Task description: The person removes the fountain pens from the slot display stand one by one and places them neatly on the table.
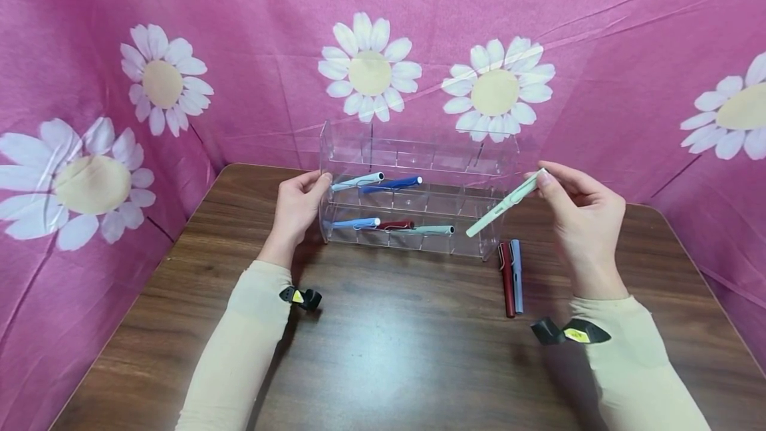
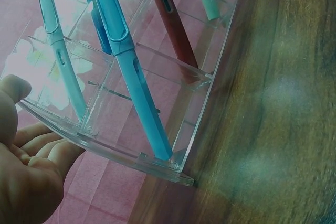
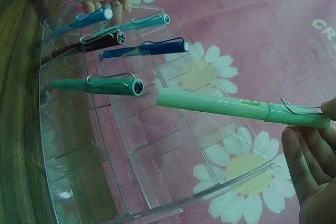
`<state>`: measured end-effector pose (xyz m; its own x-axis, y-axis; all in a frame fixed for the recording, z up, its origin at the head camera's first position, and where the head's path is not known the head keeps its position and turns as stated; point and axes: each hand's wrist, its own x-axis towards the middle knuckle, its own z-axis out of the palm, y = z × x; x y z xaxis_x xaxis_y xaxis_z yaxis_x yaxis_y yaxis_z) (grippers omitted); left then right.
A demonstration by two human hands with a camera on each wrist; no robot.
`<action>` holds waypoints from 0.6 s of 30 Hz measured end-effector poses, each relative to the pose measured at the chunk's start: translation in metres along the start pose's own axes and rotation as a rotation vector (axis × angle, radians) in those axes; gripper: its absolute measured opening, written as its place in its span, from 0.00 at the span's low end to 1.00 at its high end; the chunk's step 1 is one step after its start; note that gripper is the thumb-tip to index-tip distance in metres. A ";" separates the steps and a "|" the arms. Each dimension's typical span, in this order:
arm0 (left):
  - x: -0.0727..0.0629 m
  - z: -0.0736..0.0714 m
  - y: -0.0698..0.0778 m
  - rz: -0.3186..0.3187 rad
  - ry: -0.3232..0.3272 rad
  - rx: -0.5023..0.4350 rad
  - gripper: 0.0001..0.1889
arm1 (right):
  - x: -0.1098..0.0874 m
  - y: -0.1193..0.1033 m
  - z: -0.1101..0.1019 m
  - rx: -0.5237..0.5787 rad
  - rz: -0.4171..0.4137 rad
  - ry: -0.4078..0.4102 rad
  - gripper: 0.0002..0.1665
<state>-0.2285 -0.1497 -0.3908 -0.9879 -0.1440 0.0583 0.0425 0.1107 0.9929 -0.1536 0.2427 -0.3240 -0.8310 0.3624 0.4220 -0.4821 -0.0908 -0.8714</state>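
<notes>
A clear pen rack (image 1: 419, 245) with stepped tiers stands on the table. My left hand (image 1: 299, 208) grips its left side panel between thumb and fingers. A light blue pen (image 1: 356, 223), a dark red pen (image 1: 396, 225) and a green pen (image 1: 427, 230) lie in the bottom tier. Above them are a pale blue pen (image 1: 353, 183) and a dark blue pen (image 1: 395, 184). By its cap end, my right hand (image 1: 589, 221) pinches a mint green pen (image 3: 215, 104). This pen slants down, its free end over the right part of the rack.
A second dark red pen (image 1: 508, 285) and a grey-blue pen (image 1: 517, 278) lie side by side on the wooden table (image 1: 383, 351), right of the rack. Behind the rack hangs a pink cloth (image 1: 263, 52) with white flowers.
</notes>
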 end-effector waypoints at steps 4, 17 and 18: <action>0.000 0.000 0.000 0.003 -0.002 0.001 0.22 | -0.001 0.000 -0.003 -0.027 0.025 0.009 0.15; 0.001 0.000 0.000 -0.005 0.003 0.011 0.23 | -0.004 0.005 -0.019 -0.063 0.076 -0.033 0.15; 0.001 0.000 0.000 -0.007 0.003 0.015 0.23 | -0.005 0.006 -0.021 -0.076 0.079 -0.031 0.14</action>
<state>-0.2295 -0.1498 -0.3913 -0.9877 -0.1476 0.0516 0.0332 0.1246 0.9917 -0.1468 0.2596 -0.3364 -0.8744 0.3277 0.3578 -0.3933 -0.0468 -0.9182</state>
